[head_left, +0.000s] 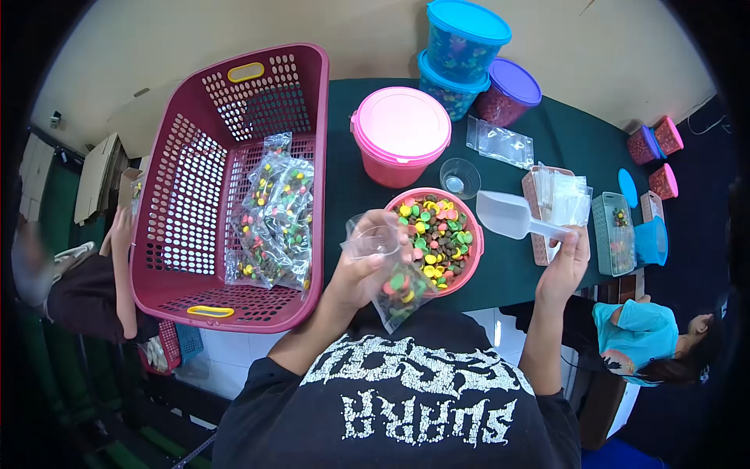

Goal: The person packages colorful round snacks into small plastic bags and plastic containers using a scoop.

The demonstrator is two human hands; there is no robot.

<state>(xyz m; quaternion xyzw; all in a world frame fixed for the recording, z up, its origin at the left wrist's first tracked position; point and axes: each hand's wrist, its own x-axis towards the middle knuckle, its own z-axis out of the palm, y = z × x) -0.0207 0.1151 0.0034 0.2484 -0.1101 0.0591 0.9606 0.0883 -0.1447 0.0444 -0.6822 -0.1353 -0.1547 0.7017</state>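
Note:
My left hand (359, 270) is closed around a clear plastic bag (400, 297) with colourful round candies in its lower part. A clear plastic cup (373, 244) sits at the bag's mouth in the same grip. My right hand (564, 266) grips the handle of a white scoop (506, 215), whose blade looks bare and points left. Between the hands stands a pink tub (473, 262) full of yellow, green, pink and brown candies (437, 238). The bag overlaps the tub's near left edge in this view. Behind the tub is another clear cup (459, 178).
Left of the tub, a large maroon basket (148, 266) holds several filled bags (273, 211). A lidded pink bucket (402, 125) and stacked blue-lidded tubs (461, 55) stand behind. Small baskets (547, 250) with packets are at right. People sit at left and right (637, 336).

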